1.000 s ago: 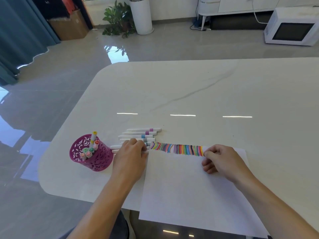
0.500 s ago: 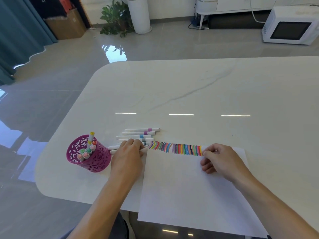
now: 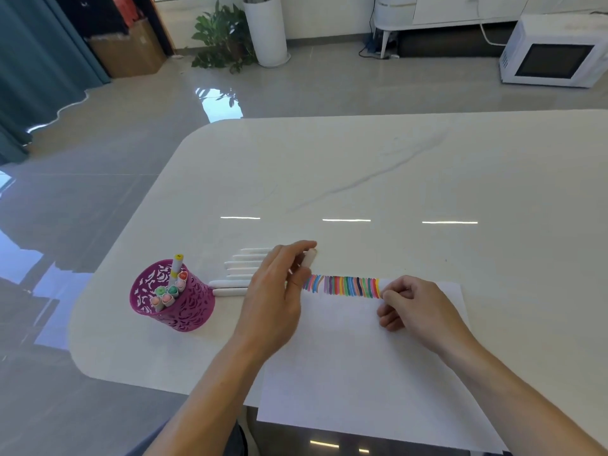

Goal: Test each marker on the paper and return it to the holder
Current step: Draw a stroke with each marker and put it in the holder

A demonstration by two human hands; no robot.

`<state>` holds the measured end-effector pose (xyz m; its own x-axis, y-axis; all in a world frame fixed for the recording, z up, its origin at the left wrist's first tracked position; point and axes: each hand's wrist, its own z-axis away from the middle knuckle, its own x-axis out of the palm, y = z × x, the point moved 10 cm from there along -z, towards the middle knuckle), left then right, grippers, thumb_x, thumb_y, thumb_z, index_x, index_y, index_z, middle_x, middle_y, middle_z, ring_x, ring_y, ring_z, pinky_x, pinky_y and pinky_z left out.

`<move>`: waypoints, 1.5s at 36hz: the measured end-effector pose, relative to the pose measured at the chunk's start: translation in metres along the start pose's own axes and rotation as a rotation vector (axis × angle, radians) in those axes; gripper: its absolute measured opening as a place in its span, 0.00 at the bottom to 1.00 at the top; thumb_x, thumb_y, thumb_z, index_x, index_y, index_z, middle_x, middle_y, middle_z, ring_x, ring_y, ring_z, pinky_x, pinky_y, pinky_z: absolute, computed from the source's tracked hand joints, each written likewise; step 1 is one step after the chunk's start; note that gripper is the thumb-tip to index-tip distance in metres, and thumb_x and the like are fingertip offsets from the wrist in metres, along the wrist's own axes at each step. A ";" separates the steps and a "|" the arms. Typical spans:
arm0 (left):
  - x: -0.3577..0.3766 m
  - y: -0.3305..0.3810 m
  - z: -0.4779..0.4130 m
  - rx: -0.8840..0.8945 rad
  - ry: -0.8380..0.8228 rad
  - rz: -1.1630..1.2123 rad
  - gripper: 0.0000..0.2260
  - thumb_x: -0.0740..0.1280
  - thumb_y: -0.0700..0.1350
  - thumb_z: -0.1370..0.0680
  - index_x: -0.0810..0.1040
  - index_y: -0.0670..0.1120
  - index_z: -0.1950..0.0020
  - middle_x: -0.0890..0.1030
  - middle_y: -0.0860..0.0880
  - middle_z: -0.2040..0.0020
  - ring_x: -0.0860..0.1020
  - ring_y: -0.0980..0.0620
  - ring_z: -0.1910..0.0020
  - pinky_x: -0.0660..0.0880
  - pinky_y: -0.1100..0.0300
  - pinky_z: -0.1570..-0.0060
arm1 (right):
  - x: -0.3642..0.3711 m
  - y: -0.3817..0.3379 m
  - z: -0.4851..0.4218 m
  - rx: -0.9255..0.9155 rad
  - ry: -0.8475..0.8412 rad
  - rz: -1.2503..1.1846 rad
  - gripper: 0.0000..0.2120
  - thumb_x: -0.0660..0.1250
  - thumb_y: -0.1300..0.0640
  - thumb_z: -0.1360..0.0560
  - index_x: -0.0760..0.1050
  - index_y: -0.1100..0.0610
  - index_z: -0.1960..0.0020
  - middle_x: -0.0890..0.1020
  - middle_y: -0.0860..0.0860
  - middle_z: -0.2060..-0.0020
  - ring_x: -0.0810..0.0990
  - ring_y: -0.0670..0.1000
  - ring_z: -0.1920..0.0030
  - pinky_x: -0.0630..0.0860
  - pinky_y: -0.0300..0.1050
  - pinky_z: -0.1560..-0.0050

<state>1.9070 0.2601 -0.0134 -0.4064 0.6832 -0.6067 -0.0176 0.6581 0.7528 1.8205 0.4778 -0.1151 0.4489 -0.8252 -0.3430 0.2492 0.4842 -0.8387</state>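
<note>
**Marker pinched, next stripe coming**

The left hand [image 3: 276,291] is pinching a white marker [image 3: 309,257] in curled fingers, well right of the pink holder [image 3: 184,312]. It is hovering over the row of loose markers [image 3: 243,268] lying beside that holder on the tabletop [image 3: 394,179]. Farther right of the holder, the right hand [image 3: 418,307] is resting curled on the paper [image 3: 362,373] by the coloured stripes [image 3: 345,286], probably pinning the sheet. Whether it is gripping anything, I cannot tell.
</note>
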 end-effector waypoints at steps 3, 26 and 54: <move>0.010 0.007 0.000 -0.001 -0.025 0.099 0.21 0.63 0.38 0.18 0.73 0.60 0.30 0.77 0.56 0.49 0.77 0.49 0.47 0.74 0.61 0.46 | 0.001 -0.003 0.002 -0.012 -0.014 -0.034 0.07 0.64 0.64 0.21 0.80 0.60 0.54 0.87 0.54 0.65 0.87 0.53 0.66 0.82 0.46 0.61; 0.080 0.015 0.000 -0.310 -0.078 0.503 0.08 0.71 0.38 0.23 0.77 0.50 0.50 0.85 0.51 0.58 0.85 0.52 0.59 0.81 0.60 0.55 | -0.024 -0.039 0.022 -0.360 -0.004 0.057 0.04 0.72 0.43 0.22 0.78 0.41 0.53 0.85 0.46 0.63 0.83 0.49 0.63 0.79 0.44 0.59; 0.120 0.026 0.016 0.084 -0.577 -0.355 0.12 0.59 0.37 0.22 0.70 0.53 0.44 0.76 0.56 0.53 0.75 0.51 0.54 0.74 0.54 0.56 | -0.011 -0.025 0.025 -0.482 0.012 0.804 0.22 0.52 0.32 0.19 0.63 0.48 0.61 0.71 0.44 0.69 0.72 0.48 0.67 0.60 0.38 0.70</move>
<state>1.8727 0.3642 -0.0712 0.1634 0.4651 -0.8700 0.0209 0.8801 0.4744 1.8308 0.4818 -0.0804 0.3227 -0.2996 -0.8978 -0.5160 0.7395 -0.4322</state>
